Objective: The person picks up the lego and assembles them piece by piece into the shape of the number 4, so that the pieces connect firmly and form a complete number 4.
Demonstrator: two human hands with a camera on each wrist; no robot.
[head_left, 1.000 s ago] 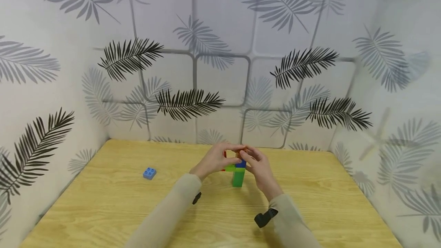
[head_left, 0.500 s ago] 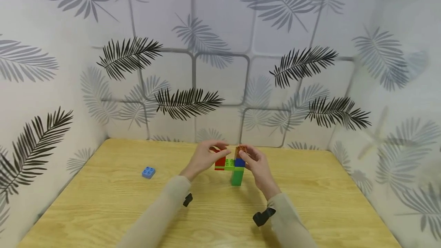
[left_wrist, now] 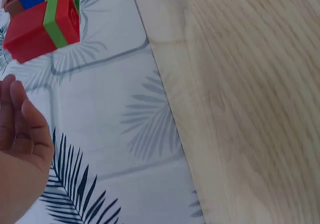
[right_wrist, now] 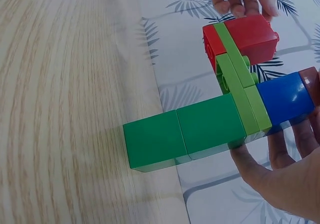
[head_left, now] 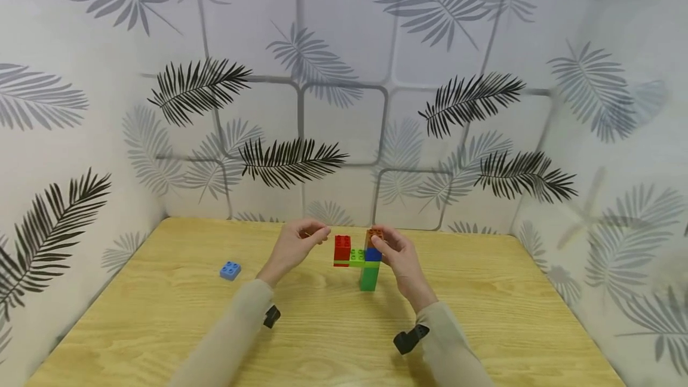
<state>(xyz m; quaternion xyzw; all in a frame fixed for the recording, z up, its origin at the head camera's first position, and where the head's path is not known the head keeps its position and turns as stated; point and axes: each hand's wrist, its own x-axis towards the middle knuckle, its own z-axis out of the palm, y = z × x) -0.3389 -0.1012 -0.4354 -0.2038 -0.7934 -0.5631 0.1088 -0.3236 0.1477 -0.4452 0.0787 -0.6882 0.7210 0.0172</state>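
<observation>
A tower of toy building bricks stands upright on the table: dark green bricks (right_wrist: 180, 136) at the bottom, light green plates (head_left: 357, 257) above, then a blue brick (right_wrist: 286, 97) and a brown brick (head_left: 371, 237) on top. The light green plates jut out to the left and bear a red brick (head_left: 342, 248), with more red under them. My right hand (head_left: 403, 261) holds the tower near its top, thumb on the brown brick, fingers behind. Just left of the red brick, apart from it, my left hand (head_left: 290, 248) has loosely bent fingers and nothing in it.
A loose light blue brick (head_left: 230, 270) lies on the wooden table (head_left: 161, 321) to the left. A pale wall (head_left: 344, 190) with leaf patterns rises behind the table's far edge, with more walls at both sides.
My left hand has let go of the bricks and drawn away to the left, baring the red brick. The right hand stays at the tower's top.
</observation>
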